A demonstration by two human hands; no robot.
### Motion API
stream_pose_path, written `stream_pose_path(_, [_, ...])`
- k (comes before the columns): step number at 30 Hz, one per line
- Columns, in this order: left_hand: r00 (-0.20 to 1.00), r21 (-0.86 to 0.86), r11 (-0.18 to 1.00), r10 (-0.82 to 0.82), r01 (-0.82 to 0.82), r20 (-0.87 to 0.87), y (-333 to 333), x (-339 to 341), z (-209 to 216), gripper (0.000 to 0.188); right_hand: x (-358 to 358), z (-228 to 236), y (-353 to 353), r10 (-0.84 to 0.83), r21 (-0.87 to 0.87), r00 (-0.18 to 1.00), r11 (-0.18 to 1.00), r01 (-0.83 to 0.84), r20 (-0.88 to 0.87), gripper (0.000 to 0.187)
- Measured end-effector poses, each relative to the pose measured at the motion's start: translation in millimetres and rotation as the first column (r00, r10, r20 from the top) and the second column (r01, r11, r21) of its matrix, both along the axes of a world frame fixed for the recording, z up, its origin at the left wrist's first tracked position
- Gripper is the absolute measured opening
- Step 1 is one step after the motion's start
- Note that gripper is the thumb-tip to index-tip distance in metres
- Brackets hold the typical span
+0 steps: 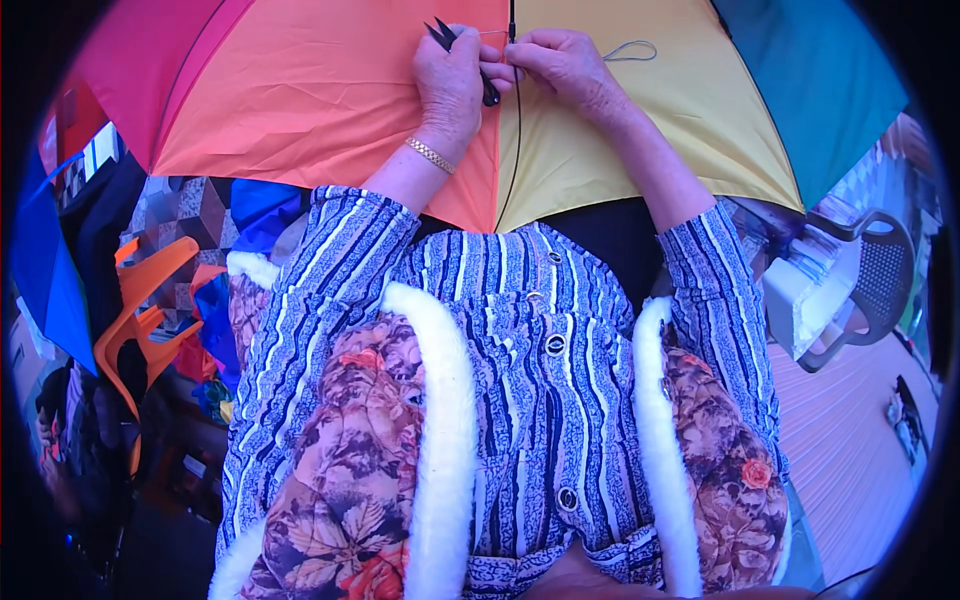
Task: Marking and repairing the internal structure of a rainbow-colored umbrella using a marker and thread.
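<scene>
Left hand [448,82] was curled around black snips [491,94], pointed blades jutting up-left past the thumb, handle end coming out toward the rib. Right hand [566,68] had thumb and fingertips bunched at the dark rib [517,150]; couldn't tell whether they gripped the rib, a thread end, or just touched. Pale thread [492,32] ran short and near-level from the left hand to the rib.

Key relation: the rib lay between the hands, long axis running from the far edge toward the torso, bowing slightly; thread crossed it roughly square. Right fingertips were nearer, at the rib; left fist sat just left of it, blades angled away from the crossing. A pale loop [632,50] lay right of the right hand.

Further out: open umbrella, orange panel [300,100] left, yellow panel [660,115] right; orange chair [150,310] far left, grey chair [885,270] far right.
</scene>
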State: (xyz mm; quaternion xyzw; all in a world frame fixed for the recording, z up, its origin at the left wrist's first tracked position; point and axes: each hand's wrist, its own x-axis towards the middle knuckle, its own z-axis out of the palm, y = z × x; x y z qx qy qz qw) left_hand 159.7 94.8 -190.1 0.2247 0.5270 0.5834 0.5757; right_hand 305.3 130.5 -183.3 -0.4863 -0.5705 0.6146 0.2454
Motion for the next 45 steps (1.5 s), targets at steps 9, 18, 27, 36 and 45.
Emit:
stream_pose_path(9, [0.999, -0.025, 0.999, 0.018, -0.019, -0.039, 1, -8, 6, 0.011, -12, 0, 0, 0.000, -0.032, 1.000, 0.999, 0.000, 0.001, 0.021])
stream_pose_path(18, [0.997, -0.014, 0.999, 0.029, -0.031, -0.073, -5, -22, 7, 0.008, -30, 3, -10, -0.025, 0.004, 1.000, 1.000, 0.025, 0.006, 0.024])
stream_pose_path(27, [0.996, -0.025, 0.999, 0.031, -0.034, -0.089, -8, -24, 3, 0.008, -31, -7, -11, -0.036, -0.024, 0.999, 0.999, 0.036, -0.003, 0.025])
stream_pose_path(36, [0.896, -0.074, 0.995, -0.089, 0.063, -0.435, -2, -23, -8, 0.011, -32, -9, -16, -0.038, 0.024, 0.999, 0.999, 0.037, 0.027, 0.026])
stream_pose_path(45, [0.916, -0.148, 0.981, -0.169, 0.123, -0.362, 12, -6, 20, 0.011, 6, 27, -6, -0.097, 0.750, 0.867, 0.555, -0.361, 0.489, 0.016])
